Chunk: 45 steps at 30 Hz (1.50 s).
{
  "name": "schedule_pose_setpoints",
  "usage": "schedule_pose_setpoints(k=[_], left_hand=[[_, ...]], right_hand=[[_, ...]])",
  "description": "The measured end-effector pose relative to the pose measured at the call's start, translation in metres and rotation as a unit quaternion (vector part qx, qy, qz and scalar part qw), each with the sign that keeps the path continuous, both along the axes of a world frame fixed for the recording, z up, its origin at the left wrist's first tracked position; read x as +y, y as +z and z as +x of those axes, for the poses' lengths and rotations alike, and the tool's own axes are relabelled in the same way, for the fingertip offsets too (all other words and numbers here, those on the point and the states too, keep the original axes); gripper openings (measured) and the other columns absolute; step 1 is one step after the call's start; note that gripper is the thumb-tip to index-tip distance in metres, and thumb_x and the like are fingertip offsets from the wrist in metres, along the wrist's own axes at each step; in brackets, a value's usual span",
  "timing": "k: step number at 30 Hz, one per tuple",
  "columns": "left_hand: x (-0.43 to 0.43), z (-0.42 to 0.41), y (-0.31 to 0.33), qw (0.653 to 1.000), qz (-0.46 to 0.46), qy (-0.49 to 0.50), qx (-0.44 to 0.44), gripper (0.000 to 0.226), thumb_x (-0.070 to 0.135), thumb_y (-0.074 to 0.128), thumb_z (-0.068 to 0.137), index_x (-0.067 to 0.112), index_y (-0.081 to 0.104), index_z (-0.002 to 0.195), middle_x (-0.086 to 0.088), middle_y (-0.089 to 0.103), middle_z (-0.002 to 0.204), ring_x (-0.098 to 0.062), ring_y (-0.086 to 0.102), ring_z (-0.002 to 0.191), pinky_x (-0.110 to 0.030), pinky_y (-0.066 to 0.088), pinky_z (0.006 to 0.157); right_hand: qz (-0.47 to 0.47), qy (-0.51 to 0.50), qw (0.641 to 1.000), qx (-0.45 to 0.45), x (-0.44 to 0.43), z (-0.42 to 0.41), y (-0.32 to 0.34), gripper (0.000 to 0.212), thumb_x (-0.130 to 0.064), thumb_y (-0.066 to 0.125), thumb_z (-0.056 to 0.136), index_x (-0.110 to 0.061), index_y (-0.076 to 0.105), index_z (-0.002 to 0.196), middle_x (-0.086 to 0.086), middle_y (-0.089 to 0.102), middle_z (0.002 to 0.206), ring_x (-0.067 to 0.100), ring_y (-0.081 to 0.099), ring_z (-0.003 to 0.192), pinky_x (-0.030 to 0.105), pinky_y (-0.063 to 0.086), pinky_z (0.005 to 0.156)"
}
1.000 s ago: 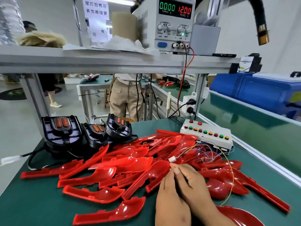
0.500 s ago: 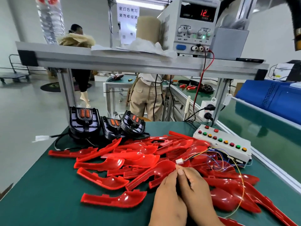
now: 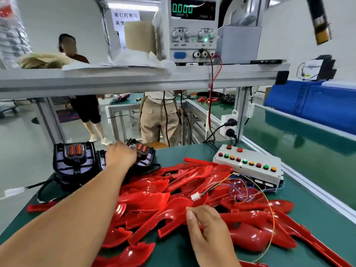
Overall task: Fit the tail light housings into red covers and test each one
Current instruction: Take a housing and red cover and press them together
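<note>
Our left hand [image 3: 120, 157] is stretched out towards eleven o'clock and lies on top of the row of black tail light housings at the far edge of the bench. Its back faces us and the fingers are hidden below it, so we cannot tell whether they have closed on anything. It covers most of the middle housing [image 3: 100, 158]. The left housing [image 3: 74, 160] stands free at nine o'clock of the hand, and the right housing [image 3: 143, 151] at three o'clock, just beside the knuckles.

Our right hand [image 3: 208, 230] rests low at five o'clock on the pile of red covers [image 3: 154, 191], thumb straight and fingers curled under. Whether it pinches a cover we cannot tell.

At twelve o'clock of that hand the white connector [image 3: 195, 196] lies loose on the covers. Its coloured wires [image 3: 240, 182] run to the button box [image 3: 248, 166] at two o'clock. Above, on the shelf, the power supply [image 3: 192, 27] shows zeros.

We judge this the start of a cycle: fetching a housing. Next, the left hand needs a firm hold on the middle housing, lifting it clear of its neighbours and trailing cable, while the right frees one cover from the tangled heap on the green mat [image 3: 323, 218].
</note>
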State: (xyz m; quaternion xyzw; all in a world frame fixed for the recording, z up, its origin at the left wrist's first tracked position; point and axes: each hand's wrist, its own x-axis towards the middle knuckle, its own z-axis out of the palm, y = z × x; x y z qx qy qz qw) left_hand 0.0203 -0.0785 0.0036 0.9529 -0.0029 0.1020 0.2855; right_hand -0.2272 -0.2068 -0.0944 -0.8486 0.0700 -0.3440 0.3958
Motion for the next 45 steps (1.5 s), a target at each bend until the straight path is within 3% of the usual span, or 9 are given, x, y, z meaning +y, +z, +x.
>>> schedule_pose_setpoints(k=[10,15,18,22,28,32,36,39,45], left_hand=[[0.011,0.029,-0.002,0.995,0.082,0.020,0.047,0.026,0.008,0.052,0.093,-0.009,0.060,0.111,-0.027,0.062,0.118,-0.039,0.059,0.109,-0.040,0.047,0.084],[0.031,-0.012,0.014,0.983,-0.178,0.011,0.038,0.025,0.019,0.052,0.093,-0.003,0.063,0.085,-0.023,0.071,0.093,-0.029,0.063,0.068,-0.032,0.044,0.062],[0.032,-0.079,0.007,0.868,-0.481,-0.039,0.113,0.013,0.008,0.052,0.095,-0.001,0.060,0.099,-0.014,0.063,0.096,-0.014,0.058,0.055,-0.024,0.052,0.049],[0.018,-0.175,-0.019,0.791,-0.587,-0.094,0.142,0.020,0.002,0.053,0.093,0.007,0.055,0.112,-0.008,0.069,0.106,-0.010,0.066,0.059,-0.022,0.053,0.050],[0.010,-0.238,-0.046,0.796,-0.580,-0.108,0.133,0.016,0.003,0.057,0.095,0.016,0.049,0.099,-0.004,0.068,0.092,-0.010,0.067,0.062,-0.023,0.055,0.056],[0.029,-0.238,-0.047,0.809,-0.543,-0.140,0.175,0.040,0.048,0.061,0.078,0.016,0.056,0.100,0.002,0.071,0.084,-0.009,0.071,0.072,-0.027,0.055,0.062],[0.080,-0.206,-0.034,0.718,-0.627,-0.159,0.257,0.083,0.078,0.043,0.065,0.017,0.059,0.120,-0.011,0.074,0.103,-0.030,0.072,0.092,-0.044,0.055,0.080],[0.093,-0.203,-0.031,0.713,-0.557,-0.266,0.332,0.065,0.076,0.040,0.073,0.039,0.064,0.121,-0.007,0.071,0.119,-0.029,0.069,0.105,-0.046,0.059,0.077],[0.072,-0.209,-0.049,0.747,-0.585,-0.175,0.264,0.035,0.044,0.055,0.088,0.026,0.069,0.115,-0.005,0.075,0.108,-0.021,0.073,0.087,-0.041,0.057,0.078]], right_hand=[[0.001,0.010,1.000,0.013,0.000,0.001,0.002,0.025,-0.031,0.058,0.091,-0.017,0.076,0.102,-0.022,0.058,0.090,-0.003,0.054,0.093,0.007,0.039,0.083],[0.009,0.006,1.000,0.006,0.000,-0.001,0.000,0.019,-0.026,0.061,0.092,-0.020,0.075,0.103,-0.020,0.062,0.093,0.002,0.058,0.097,0.012,0.044,0.086],[0.014,0.006,1.000,-0.026,-0.001,-0.004,0.005,0.020,-0.028,0.061,0.092,-0.023,0.074,0.106,-0.011,0.066,0.101,0.007,0.061,0.102,0.020,0.047,0.089],[0.089,0.043,0.994,-0.043,0.002,-0.007,0.033,0.028,-0.044,0.053,0.085,-0.039,0.066,0.110,-0.016,0.069,0.111,-0.002,0.060,0.110,0.008,0.041,0.092],[0.246,0.128,0.960,-0.036,0.010,-0.004,0.050,0.021,-0.025,0.051,0.098,-0.032,0.066,0.110,-0.024,0.070,0.110,-0.007,0.061,0.106,0.014,0.048,0.092],[0.283,0.093,0.952,-0.068,0.003,-0.007,0.055,0.037,-0.016,0.051,0.099,-0.041,0.076,0.091,-0.022,0.073,0.100,-0.009,0.065,0.094,0.007,0.049,0.077],[0.309,0.136,0.941,-0.036,-0.017,-0.012,0.066,0.035,-0.020,0.052,0.098,-0.043,0.077,0.089,-0.015,0.075,0.099,0.000,0.068,0.095,0.015,0.051,0.081],[0.249,0.158,0.956,0.015,-0.023,-0.018,0.064,0.034,-0.023,0.054,0.098,-0.046,0.076,0.088,-0.020,0.073,0.101,-0.005,0.066,0.098,0.010,0.049,0.082],[0.227,0.228,0.939,0.121,-0.025,-0.033,0.063,0.023,-0.046,0.053,0.087,-0.042,0.073,0.096,-0.026,0.067,0.114,-0.012,0.057,0.111,0.002,0.041,0.088]])
